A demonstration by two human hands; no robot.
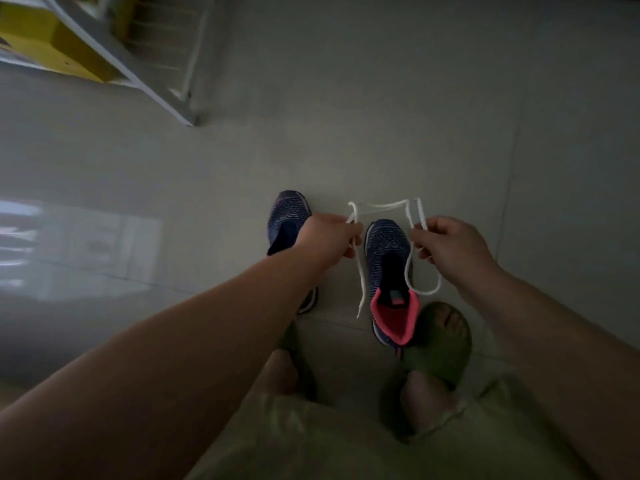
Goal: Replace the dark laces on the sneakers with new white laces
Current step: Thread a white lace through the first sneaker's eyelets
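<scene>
Over a grey tiled floor [346, 116], both hands' grips [327, 239] [450, 245] pinch a thin white lace [381, 205] above navy knit sneakers [388, 251].

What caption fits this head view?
Both hands stretch a white lace above two sneakers.

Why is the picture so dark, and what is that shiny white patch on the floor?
In the head view the room is dim, so the knitted navy sneakers look murky; the thin white lace stands out brightest; the pale patch on the glossy grey floor tiles is reflected light, streaky and blurred; the wide lens bends the edges and stretches the arms.
</scene>
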